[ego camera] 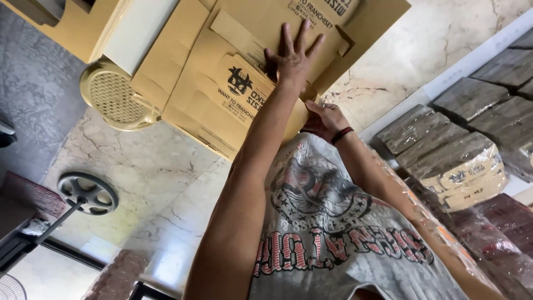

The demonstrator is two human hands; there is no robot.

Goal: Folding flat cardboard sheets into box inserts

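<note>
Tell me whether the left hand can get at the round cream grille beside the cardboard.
Probably yes. The left hand lies flat and open on the flat cardboard boxes, holding nothing. The round cream grille sits mostly uncovered just past their edge, with nothing in between.

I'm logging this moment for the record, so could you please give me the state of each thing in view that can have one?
Cardboard box blank: flat, unfolded, on a stack.
Left hand: fingers spread, pressing flat on the blank.
Right hand: gripping the blank's near edge.
Wrapped bundles: sealed in clear plastic, stacked.
Fan: lying on the floor; running or not, cannot tell.
</note>
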